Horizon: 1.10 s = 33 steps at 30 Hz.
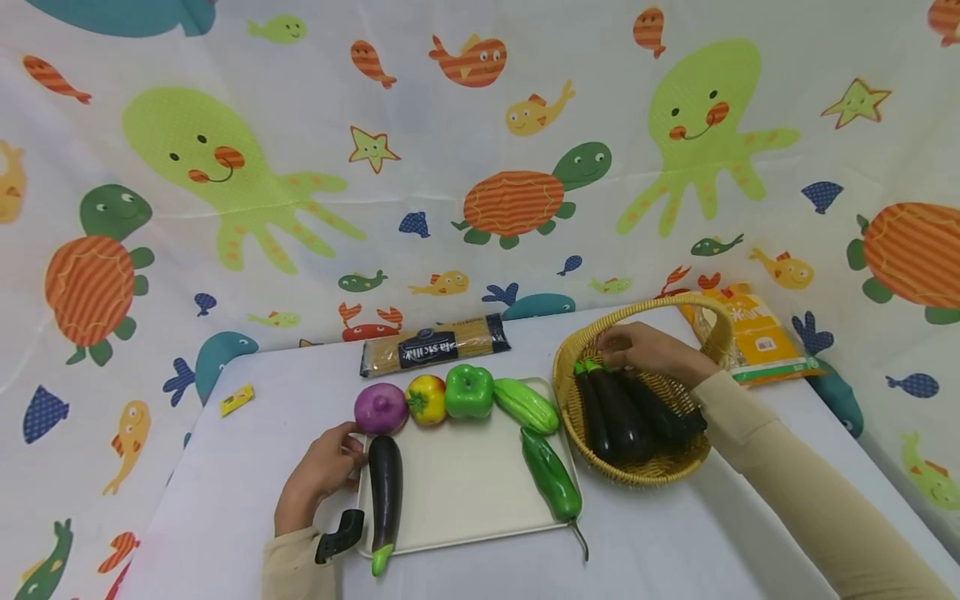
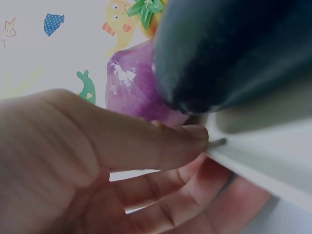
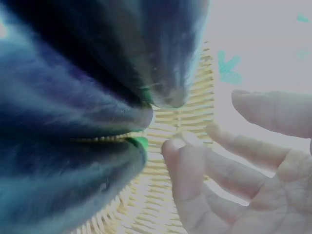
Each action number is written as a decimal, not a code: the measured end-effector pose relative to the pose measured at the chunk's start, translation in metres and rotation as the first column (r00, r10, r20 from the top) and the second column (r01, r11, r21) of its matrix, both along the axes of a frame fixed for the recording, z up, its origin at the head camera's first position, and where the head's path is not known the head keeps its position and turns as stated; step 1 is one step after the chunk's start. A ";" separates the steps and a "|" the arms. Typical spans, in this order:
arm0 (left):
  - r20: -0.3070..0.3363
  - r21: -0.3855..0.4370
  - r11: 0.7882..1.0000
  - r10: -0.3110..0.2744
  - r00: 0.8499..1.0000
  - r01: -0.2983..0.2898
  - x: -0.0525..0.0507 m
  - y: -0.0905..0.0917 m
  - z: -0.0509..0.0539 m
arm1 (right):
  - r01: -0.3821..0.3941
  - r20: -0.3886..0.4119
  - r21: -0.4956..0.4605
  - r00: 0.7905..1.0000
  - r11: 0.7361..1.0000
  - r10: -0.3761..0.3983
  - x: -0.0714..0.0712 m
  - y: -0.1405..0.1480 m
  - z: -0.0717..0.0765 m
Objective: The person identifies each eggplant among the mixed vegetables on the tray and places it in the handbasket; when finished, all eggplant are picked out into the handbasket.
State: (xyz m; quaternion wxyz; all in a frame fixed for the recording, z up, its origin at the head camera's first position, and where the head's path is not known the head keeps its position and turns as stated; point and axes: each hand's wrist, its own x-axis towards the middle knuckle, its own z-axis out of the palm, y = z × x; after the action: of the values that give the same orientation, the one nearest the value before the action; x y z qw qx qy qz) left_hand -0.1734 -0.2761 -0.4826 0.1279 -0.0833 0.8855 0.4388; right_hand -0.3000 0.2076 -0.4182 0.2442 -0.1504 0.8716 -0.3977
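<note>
At the left edge of a cream tray (image 1: 465, 492), my left hand (image 1: 324, 467) pinches the rim, thumb on top and fingers beneath in the left wrist view. Close to it lie a purple onion (image 1: 381, 409) and a dark eggplant (image 1: 386, 483) with a green stem end. My right hand (image 1: 651, 350) reaches under the handle of a wicker basket (image 1: 637, 478). Several eggplants (image 1: 621, 417) fill the basket. In the right wrist view its fingers (image 3: 190, 165) are loosely bent, apart from the eggplants' ends, with nothing between them and the thumb.
Along the tray stand a yellow-red pepper (image 1: 426, 401), a green bell pepper (image 1: 469, 392), a pale green cucumber-like vegetable (image 1: 527, 406) and a long green pepper (image 1: 552, 477). Behind is a spaghetti pack (image 1: 435, 347). A yellow bag (image 1: 768, 333) lies right; a small yellow packet (image 1: 237, 400), left.
</note>
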 end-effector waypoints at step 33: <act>-0.008 0.021 1.000 0.014 1.000 -0.014 0.004 0.000 0.000 | -0.464 -0.406 0.270 0.740 0.844 0.537 0.185 -0.231 -0.035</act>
State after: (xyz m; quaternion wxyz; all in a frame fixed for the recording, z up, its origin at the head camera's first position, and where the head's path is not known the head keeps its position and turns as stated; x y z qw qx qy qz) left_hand -0.1696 -0.2763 -0.4826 0.1222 -0.0865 0.8807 0.4493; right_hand -0.1153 -0.0234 -0.4529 0.1360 -0.4513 0.8586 -0.2017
